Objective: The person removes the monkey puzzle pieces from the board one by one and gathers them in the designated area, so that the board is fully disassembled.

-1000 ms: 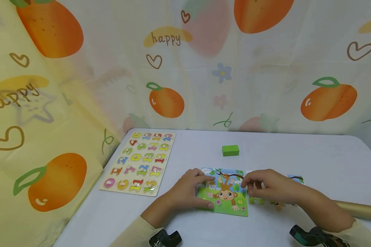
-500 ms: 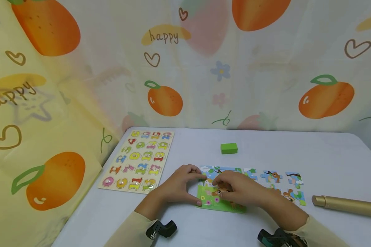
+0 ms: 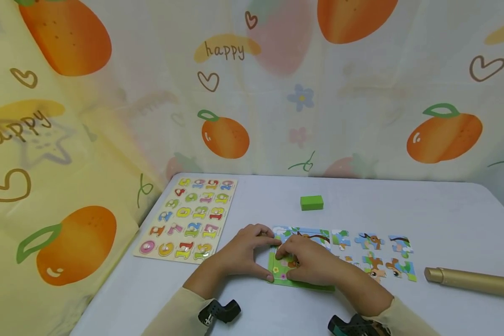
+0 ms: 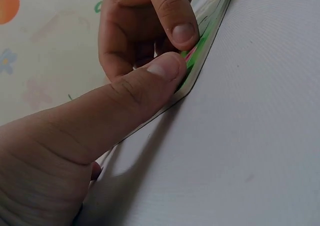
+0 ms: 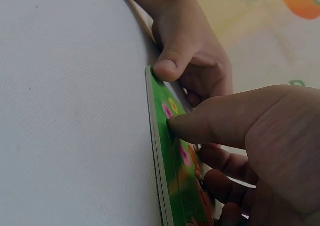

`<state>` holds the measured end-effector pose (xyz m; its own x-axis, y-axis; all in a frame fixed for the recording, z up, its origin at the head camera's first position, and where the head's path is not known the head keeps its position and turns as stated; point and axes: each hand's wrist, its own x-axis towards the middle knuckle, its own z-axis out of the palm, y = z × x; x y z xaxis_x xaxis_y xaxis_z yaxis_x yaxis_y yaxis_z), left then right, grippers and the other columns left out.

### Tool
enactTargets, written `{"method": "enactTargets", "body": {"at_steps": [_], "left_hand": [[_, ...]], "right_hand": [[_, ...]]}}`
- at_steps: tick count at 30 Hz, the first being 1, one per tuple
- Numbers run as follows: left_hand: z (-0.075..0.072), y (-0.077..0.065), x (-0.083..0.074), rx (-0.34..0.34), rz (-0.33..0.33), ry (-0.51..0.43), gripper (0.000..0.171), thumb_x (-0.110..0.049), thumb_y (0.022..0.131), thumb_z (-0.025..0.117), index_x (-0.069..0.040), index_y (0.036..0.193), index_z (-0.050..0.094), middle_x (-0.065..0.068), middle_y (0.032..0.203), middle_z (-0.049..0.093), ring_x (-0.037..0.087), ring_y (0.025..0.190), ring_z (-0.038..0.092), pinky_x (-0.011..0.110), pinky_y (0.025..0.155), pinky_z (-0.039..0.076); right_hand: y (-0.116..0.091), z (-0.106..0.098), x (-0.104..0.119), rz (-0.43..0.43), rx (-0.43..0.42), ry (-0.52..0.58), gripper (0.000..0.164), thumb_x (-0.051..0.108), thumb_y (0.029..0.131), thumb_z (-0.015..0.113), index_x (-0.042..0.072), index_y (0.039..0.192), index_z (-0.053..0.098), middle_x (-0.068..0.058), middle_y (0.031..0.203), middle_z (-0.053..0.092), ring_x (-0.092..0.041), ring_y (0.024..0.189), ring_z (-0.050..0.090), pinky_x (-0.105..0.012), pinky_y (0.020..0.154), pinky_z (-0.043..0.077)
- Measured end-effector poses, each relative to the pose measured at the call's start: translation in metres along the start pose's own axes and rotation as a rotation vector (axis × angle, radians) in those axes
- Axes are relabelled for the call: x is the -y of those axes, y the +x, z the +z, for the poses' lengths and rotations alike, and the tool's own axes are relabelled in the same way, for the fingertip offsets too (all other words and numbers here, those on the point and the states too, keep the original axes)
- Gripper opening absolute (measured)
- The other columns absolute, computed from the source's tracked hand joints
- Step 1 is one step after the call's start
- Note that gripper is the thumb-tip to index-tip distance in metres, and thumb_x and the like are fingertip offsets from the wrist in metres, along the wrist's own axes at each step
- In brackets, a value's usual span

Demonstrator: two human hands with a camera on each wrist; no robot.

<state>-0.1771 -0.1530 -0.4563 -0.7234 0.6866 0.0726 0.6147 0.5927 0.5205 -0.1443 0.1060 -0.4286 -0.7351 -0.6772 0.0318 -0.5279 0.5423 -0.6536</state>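
Note:
A jigsaw puzzle board (image 3: 315, 231) with a printed scene of grass, flowers and branches lies flat on the table. My left hand (image 3: 246, 249) holds its left edge, with the thumb on the near left corner and the fingers farther back. Over the board, my right hand (image 3: 308, 261) bends its fingers down onto the picture and covers much of it. In the right wrist view, the right thumb (image 5: 195, 126) touches the green part beside pink flowers. Whether a piece sits between the right fingers is hidden. Loose jigsaw pieces (image 3: 371, 241) lie to the right of the board.
On the left stands a flat number puzzle board (image 3: 189, 219) with coloured digits. A green block (image 3: 311, 203) lies behind the jigsaw board, and a gold tube (image 3: 470, 280) lies at the right. A fruit-print cloth (image 3: 277, 130) hangs behind the table.
My right hand has moved left, from the loose pieces beside the board onto the board's left part. The left hand keeps its place at the board's left edge.

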Motion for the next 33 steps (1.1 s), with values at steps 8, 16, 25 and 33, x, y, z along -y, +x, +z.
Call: {"method": "enactTargets", "body": {"at_steps": [8, 16, 25, 33], "left_hand": [[-0.0006, -0.0004, 0.0006, -0.005, 0.006, -0.012, 0.083, -0.055, 0.069, 0.099, -0.030, 0.143, 0.070, -0.009, 0.140, 0.053, 0.014, 0.129, 0.045, 0.045, 0.114, 0.037], [0.0001, -0.0006, 0.0014, 0.001, 0.001, -0.015, 0.083, -0.053, 0.069, 0.100, -0.030, 0.143, 0.070, -0.009, 0.140, 0.052, 0.014, 0.129, 0.045, 0.045, 0.114, 0.037], [0.0013, -0.0002, 0.0004, -0.001, 0.000, -0.002, 0.083, -0.055, 0.070, 0.099, -0.030, 0.143, 0.070, -0.009, 0.140, 0.052, 0.014, 0.130, 0.044, 0.045, 0.115, 0.036], [0.0003, -0.0003, -0.0012, 0.003, -0.009, 0.002, 0.083, -0.054, 0.069, 0.099, -0.029, 0.144, 0.070, -0.008, 0.142, 0.052, 0.015, 0.131, 0.044, 0.045, 0.115, 0.036]], "right_hand": [[-0.0002, -0.0025, -0.0029, 0.070, 0.018, 0.026, 0.042, 0.009, 0.083, 0.082, 0.011, 0.124, 0.071, 0.002, 0.113, 0.060, -0.014, 0.097, 0.053, -0.037, 0.087, 0.047], [0.0031, -0.0063, -0.0072, 0.026, 0.059, 0.049, 0.042, -0.006, 0.082, 0.075, 0.011, 0.120, 0.071, 0.005, 0.108, 0.061, -0.012, 0.096, 0.053, -0.032, 0.087, 0.048], [0.0036, -0.0083, -0.0065, 0.051, 0.062, 0.112, 0.043, -0.008, 0.081, 0.079, 0.010, 0.119, 0.070, 0.003, 0.108, 0.063, -0.013, 0.096, 0.055, -0.031, 0.086, 0.048], [0.0032, -0.0058, -0.0002, 0.116, 0.064, 0.169, 0.045, -0.010, 0.083, 0.076, 0.010, 0.121, 0.065, 0.001, 0.109, 0.061, -0.018, 0.098, 0.054, -0.033, 0.085, 0.047]]}}
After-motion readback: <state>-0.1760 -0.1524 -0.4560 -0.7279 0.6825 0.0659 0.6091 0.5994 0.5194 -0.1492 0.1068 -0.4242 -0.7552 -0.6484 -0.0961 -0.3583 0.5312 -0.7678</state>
